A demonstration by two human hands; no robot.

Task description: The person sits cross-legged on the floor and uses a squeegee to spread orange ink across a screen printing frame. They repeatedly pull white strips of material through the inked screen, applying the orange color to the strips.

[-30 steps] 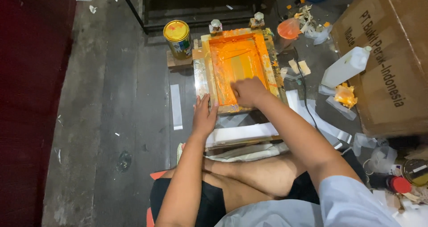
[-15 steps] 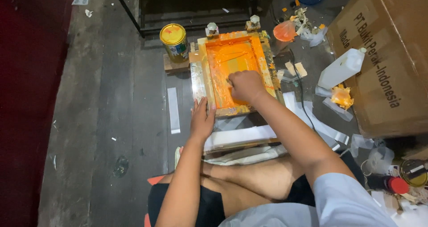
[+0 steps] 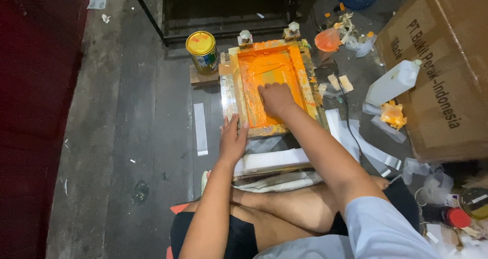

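Your right hand point(image 3: 276, 97) is pressing down inside the screen-printing frame point(image 3: 272, 88), fingers curled over something hidden under the palm, probably a squeegee, though you cannot tell from here. Your left hand point(image 3: 233, 142) is lying flat and open on the frame's near left corner, gripping nothing, just pinning the wood to the floor.

The frame is sitting straight ahead of you on the floor point(image 3: 147, 137), just beyond your crossed legs, with its long axis running near to far. The orange ink point(image 3: 264, 66) is spreading over the mesh, mostly on the far side of your right hand, so that hand is the one nearer the ink, while the left is staying at the near edge.

A yellow-lidded paint can point(image 3: 202, 50) is standing just left of the frame's far corner. A white plastic jug point(image 3: 394, 81) is leaning against the large cardboard box point(image 3: 442, 71) well to the right.

Compared with a second ago, your right hand is sitting farther up the mesh, having moved from the near end towards the middle. Your left hand is keeping its same spot on the corner, and the frame is not shifting.
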